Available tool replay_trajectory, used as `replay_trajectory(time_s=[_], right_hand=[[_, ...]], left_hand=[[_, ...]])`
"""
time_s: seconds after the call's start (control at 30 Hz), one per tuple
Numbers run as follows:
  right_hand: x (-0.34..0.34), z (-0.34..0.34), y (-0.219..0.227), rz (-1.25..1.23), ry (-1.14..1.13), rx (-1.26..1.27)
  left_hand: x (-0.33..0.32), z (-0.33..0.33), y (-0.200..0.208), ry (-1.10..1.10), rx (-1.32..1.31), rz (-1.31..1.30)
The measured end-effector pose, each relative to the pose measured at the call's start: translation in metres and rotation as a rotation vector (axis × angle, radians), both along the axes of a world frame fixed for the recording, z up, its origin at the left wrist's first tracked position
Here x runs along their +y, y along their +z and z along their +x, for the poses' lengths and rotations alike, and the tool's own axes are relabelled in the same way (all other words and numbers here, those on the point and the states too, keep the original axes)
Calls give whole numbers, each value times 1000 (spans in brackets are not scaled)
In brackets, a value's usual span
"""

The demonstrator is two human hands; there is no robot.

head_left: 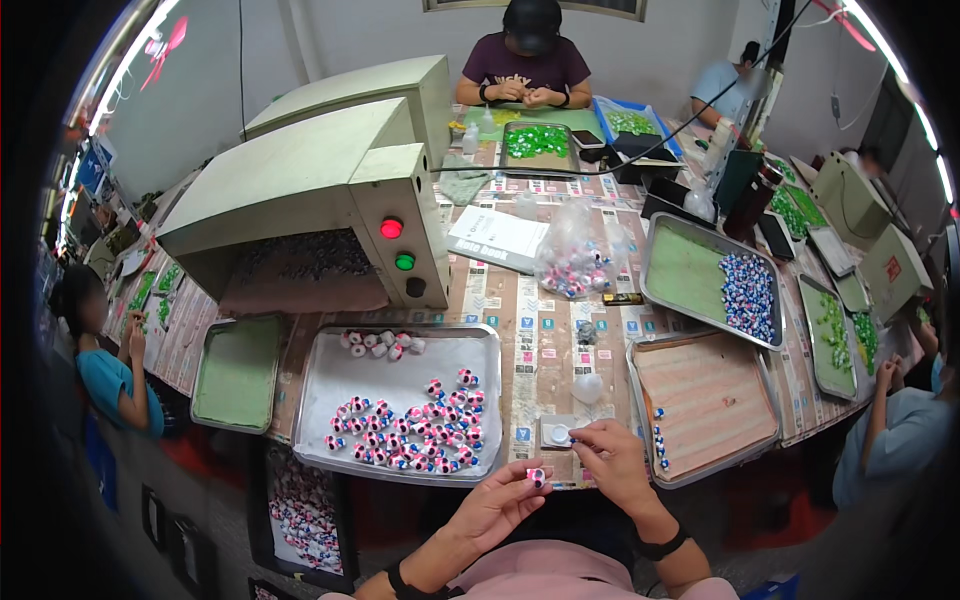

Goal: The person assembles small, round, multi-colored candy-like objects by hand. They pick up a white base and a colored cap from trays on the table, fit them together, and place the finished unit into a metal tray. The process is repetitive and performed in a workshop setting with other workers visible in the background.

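Observation:
My left hand [490, 505] pinches a small pink, white and black figure head [538, 478] just past the table's front edge. My right hand [612, 460] is closed, its fingertips on a small blue piece [572, 440] beside a little white dish [557, 433]. To the left, a metal tray [318, 395] lined with white paper holds many similar pink, white and blue heads [410, 430] and a group of plainer white ones [380, 344]. At the right, a tray with a pinkish lining [705, 395] has a row of small blue-and-white pieces [659, 440] along its left side.
A beige machine [300, 190] with red and green lights stands at the back left. Beyond the dish are a white ball [587, 388], a bag of heads [578, 262] and a notebook [495, 236]. A tray of blue pieces [665, 270] lies right. Co-workers [525, 70] sit around.

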State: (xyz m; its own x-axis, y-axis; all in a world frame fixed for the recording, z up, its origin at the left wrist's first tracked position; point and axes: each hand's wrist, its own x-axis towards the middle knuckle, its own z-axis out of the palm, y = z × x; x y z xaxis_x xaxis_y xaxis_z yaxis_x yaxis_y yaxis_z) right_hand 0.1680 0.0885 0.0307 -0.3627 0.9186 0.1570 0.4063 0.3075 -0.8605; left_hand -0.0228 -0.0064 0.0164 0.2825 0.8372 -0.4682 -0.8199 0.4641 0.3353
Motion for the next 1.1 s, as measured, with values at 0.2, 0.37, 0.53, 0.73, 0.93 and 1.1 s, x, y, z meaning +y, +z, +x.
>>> replay_trajectory(time_s=[0.2, 0.37, 0.53, 0.73, 0.93, 1.1], right_hand=[[10, -19, -10, 206, -3, -174], [12, -22, -16, 268, 16, -266], [8, -17, -10, 228, -25, -168], [-14, -15, 21, -125, -4, 101], [-29, -11, 23, -295, 28, 213], [-31, -10, 17, -336, 30, 226]], left_hand=[[-3, -5, -7, 52, -1, 16], [-5, -8, -4, 57, 17, 0], [-2, -4, -6, 47, 54, 30], [1, 2, -7, 87, 38, 59], [0, 4, -5, 77, 84, 44], [-1, 5, -9, 63, 81, 54]])
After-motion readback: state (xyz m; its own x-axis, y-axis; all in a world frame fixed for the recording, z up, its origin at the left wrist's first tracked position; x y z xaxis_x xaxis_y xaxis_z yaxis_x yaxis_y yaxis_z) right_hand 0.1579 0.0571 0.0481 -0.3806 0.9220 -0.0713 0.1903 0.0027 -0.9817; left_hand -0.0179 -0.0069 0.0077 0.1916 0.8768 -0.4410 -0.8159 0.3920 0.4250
